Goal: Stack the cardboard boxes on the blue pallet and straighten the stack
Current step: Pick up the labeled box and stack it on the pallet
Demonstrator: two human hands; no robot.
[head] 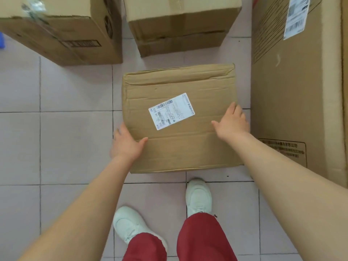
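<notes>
Brown cardboard box (180,119), white label (171,111); pale pink floor tiles (56,147); red trousers (203,240).

Bright, even, diffuse lighting; shadows are soft and faint, no more than a thin dark line under the central cardboard box (180,119) on the tiled floor (56,147). No strong glare. Wide-angle distortion bends the grout lines and stretches the forearms near the edges. The upper-left box (62,31) shows blur.

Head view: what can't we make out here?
- Blue pallet: only a sliver shows, cut off by the left edge.
- Left hand and right hand fingers: wrapped over the labelled box sides, hidden.
- Shipping label: small print too fine.
- Tall box: cropped at right.
</notes>
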